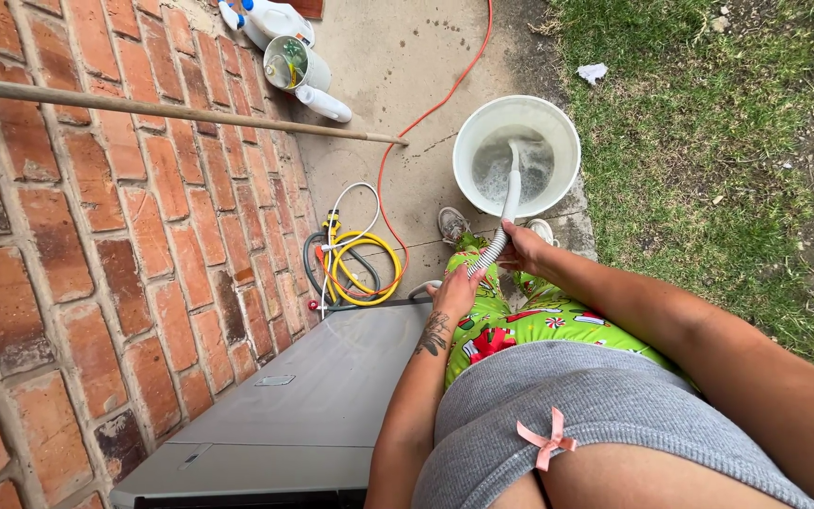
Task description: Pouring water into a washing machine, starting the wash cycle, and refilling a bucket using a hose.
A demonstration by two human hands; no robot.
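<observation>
Both hands were on the white corrugated hose (pixel 499 236). The right hand (pixel 525 247) was closed around it just below where the ribbed part met the smooth end piece; the left hand (pixel 454 292) gripped it lower down, back toward the grey unit (pixel 303 405) beside that wrist. How tightly the left fingers wrapped it I could not tell — the hose hid behind the palm there.

From the right hand the hose ran up and away, its end dipping into the white bucket (pixel 517 151), which held foamy water and stood on the concrete just beyond the person's shoes.

Handling, as a judgement: the hose looked light and flexible, ribbed enough to give decent grip, likely wet and a bit slick near the outlet. It would kink if bent hard. Best hold looked like where the right hand was — close to the end, so the outlet stayed aimed in the bucket.

Further left of the left hand lay coiled yellow hoses (pixel 360 269) and an orange cord (pixel 426 118), by the brick wall (pixel 96 283).
</observation>
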